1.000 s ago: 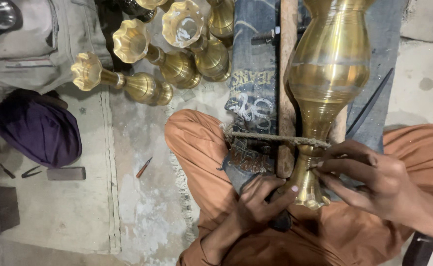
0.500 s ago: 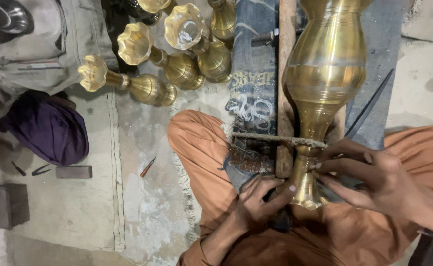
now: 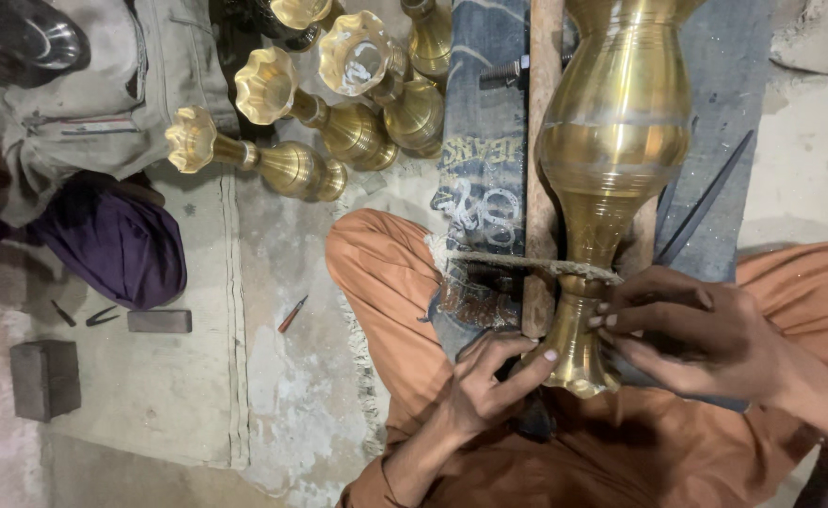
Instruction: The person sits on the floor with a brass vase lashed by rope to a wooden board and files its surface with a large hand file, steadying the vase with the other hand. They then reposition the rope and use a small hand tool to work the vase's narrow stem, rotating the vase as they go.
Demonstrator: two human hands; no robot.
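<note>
Concrete floor (image 3: 310, 404), dusty, under seated person in orange clothes. Left hand (image 3: 489, 386) at lower centre, fingers curled round flared foot of large brass vase (image 3: 612, 160). Right hand (image 3: 692, 329) at lower right, fingertips pinched on frayed strip (image 3: 527, 263) across vase stem. Vase lies along wooden plank (image 3: 543, 188), centre right. Smaller brass vases (image 3: 339, 122) lie at upper centre. Dark blocks (image 3: 45, 376) at lower left.

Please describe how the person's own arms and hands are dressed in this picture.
Both hands, the left hand and the right hand, are bare, without gloves or rings that show. Orange sleeves of loose cloth end near the wrists.
</note>
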